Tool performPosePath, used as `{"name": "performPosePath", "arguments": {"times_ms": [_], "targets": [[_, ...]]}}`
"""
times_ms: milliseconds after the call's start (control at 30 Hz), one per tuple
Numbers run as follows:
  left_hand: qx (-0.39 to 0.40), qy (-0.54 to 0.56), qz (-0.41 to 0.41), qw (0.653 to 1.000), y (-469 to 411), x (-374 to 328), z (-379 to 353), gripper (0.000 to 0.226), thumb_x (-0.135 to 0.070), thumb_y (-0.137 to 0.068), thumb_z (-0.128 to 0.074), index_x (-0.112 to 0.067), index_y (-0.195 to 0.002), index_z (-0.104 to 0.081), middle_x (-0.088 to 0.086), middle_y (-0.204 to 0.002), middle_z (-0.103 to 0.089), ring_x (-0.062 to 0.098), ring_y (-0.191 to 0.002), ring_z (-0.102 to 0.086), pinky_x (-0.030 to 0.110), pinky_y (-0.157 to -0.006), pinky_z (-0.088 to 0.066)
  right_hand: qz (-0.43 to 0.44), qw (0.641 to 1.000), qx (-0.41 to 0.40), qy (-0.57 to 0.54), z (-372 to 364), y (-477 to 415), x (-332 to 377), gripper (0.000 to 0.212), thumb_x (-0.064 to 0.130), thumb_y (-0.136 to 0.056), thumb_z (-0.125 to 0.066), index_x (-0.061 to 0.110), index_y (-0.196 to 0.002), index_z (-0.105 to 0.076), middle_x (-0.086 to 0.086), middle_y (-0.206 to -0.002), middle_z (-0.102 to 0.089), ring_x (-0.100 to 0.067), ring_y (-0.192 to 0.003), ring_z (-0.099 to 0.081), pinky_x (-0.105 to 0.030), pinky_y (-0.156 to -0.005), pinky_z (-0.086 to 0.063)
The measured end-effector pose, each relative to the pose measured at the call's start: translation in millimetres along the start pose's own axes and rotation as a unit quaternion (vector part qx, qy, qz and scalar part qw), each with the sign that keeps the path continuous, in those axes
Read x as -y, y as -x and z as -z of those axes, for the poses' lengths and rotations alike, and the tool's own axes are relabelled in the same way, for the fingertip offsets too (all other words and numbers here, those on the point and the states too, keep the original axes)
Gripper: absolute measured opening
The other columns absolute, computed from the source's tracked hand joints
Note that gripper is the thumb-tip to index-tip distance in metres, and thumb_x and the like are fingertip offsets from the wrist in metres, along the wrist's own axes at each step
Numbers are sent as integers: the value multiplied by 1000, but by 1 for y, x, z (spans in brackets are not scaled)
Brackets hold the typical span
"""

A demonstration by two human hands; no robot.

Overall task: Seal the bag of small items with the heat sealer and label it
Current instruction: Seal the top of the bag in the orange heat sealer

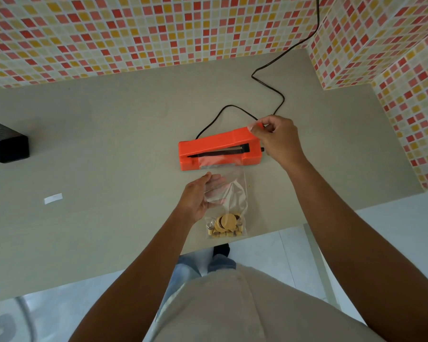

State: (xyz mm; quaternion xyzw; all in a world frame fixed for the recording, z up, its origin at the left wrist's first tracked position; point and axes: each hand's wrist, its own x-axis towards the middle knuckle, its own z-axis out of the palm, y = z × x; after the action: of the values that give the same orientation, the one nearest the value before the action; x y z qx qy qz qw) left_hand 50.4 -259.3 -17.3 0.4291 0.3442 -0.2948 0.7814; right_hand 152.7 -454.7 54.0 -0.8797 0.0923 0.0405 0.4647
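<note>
1. Your left hand [203, 196] lies palm up under the clear bag [235, 193], its fingers straight and relaxed and showing through the film. It does not clasp the bag.
2. The bag's top edge sits in the slot of the orange heat sealer [218, 149]. The small items [226, 227] are heaped at its bottom, nearer you than your fingertips.
3. Your right hand [278, 139] is curled, with thumb and forefinger pinching the far right corner of the sealer's lid. A glossy patch at the fingertips is too small to identify.
4. The bag's bottom lies close to the table's [109, 134] near edge.
5. Bare tabletop stretches left to the white label [53, 199]. The black mesh holder [6, 143] stands well beyond it.
6. The cord [267, 77] loops behind the sealer, and the tiled wall [410, 95] closes in on the right.
</note>
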Motion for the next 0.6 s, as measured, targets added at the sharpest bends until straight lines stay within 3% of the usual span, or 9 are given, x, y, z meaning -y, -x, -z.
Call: {"name": "performPosePath", "arguments": {"times_ms": [600], "targets": [[1, -3, 5, 1000, -6, 1, 2, 29, -28, -104, -47, -8, -110, -68, 7, -113, -75, 19, -108, -70, 56, -97, -52, -59, 998, 13, -24, -11, -8, -42, 20, 38, -85, -77, 19, -93, -72, 4, -71, -60, -13, -61, -54, -32, -62, -47]]}}
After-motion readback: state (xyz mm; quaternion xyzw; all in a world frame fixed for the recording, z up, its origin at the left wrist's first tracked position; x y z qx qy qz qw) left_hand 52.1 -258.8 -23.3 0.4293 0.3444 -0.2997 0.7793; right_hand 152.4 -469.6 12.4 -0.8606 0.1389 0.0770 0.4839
